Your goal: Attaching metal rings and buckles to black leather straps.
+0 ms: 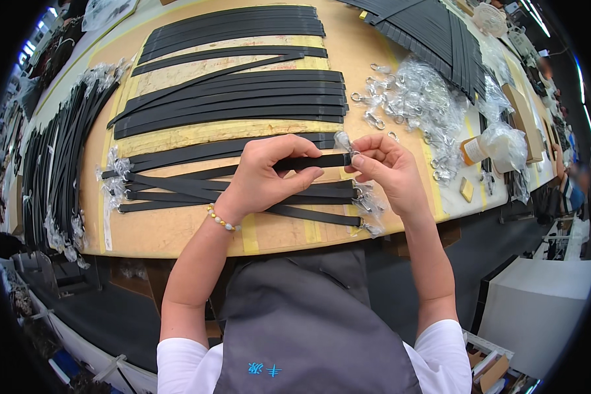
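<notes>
My left hand is pinched shut on a black strap, thumb under and fingers over. The strap's long axis runs from nine to three o'clock, its free end pointing at three. There my right hand, the nearer to that end, is closed on a small wrapped metal clasp, touching the strap tip. More straps lie on the surface at twelve.

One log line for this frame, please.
left hand: pinches black strap | right hand: holds wrapped metal clip at strap end | table: more straps, bagged clips
</notes>
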A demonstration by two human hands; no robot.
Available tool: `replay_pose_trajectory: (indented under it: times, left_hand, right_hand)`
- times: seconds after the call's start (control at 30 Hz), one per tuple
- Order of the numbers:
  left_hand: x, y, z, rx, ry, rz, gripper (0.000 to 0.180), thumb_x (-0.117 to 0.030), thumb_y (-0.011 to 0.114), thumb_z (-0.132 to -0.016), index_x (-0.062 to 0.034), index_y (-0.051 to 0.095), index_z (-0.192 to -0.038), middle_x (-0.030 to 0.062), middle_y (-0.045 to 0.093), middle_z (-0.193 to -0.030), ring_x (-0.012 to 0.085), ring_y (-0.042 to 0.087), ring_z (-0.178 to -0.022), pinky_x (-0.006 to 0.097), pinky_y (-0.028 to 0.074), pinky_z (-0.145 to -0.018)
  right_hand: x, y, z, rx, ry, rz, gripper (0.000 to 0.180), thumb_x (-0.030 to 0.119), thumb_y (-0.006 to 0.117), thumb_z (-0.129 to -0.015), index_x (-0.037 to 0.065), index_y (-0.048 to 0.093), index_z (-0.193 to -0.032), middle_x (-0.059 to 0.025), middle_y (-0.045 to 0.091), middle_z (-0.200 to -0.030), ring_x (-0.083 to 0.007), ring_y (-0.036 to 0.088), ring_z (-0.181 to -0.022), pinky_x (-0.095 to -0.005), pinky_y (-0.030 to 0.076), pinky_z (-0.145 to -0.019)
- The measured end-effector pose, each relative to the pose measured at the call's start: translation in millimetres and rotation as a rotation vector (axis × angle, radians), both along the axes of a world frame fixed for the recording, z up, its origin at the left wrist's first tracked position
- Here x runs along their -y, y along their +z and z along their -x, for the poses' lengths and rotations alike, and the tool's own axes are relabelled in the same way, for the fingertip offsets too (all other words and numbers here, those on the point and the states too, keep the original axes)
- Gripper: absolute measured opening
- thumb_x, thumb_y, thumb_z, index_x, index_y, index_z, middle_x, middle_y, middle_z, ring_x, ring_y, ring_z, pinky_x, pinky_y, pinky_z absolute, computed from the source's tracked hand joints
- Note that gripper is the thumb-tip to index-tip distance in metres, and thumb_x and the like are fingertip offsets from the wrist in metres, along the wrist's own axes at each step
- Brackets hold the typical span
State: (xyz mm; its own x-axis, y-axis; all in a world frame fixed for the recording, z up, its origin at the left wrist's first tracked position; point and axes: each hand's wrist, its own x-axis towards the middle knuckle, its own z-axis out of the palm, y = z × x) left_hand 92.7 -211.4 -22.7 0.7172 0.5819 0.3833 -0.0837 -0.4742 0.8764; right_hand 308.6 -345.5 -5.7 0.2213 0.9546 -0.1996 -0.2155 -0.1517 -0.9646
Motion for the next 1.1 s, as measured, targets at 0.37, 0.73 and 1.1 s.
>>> replay_pose_trajectory:
  times: [0.37, 0.73, 1.1]
  left_hand:
    - [2, -8, -4, -0.009, -0.006, -0.206, 0.018, -0.002, 0.081, -0.079, -0.0030, 0.074, -0.096, 0.0042, 0.072, -0.082, 0.0107, 0.067, -0.068, 0.023, 0.049, -0.056]
    - [1, 0, 2, -0.091, -0.095, -0.037, 0.016, -0.003, 0.081, -0.078, -0.0025, 0.074, -0.093, 0.0020, 0.068, -0.077, 0.0060, 0.059, -0.062, 0.020, 0.047, -0.055]
    - [2, -2, 0, -0.093, -0.057, -0.131, 0.015, -0.004, 0.080, -0.079, -0.0021, 0.072, -0.092, 0.0025, 0.070, -0.080, 0.0080, 0.062, -0.064, 0.021, 0.050, -0.057]
  right_hand:
    - [8, 4, 2, 0.022, 0.053, 0.006, 0.025, 0.009, 0.061, -0.103, -0.005, 0.069, -0.122, -0.0125, 0.073, -0.113, -0.0197, 0.075, -0.094, -0.0274, 0.062, -0.083]
    - [9, -8, 6, -0.154, 0.058, 0.030, 0.027, 0.012, 0.071, -0.099, -0.001, 0.071, -0.123, -0.0057, 0.073, -0.106, -0.0084, 0.068, -0.094, -0.0226, 0.059, -0.081]
    - [10, -11, 18, -0.118, -0.057, 0.004, 0.030, 0.008, 0.070, -0.098, -0.001, 0.070, -0.126, -0.0075, 0.073, -0.113, -0.0105, 0.067, -0.100, -0.0260, 0.054, -0.088]
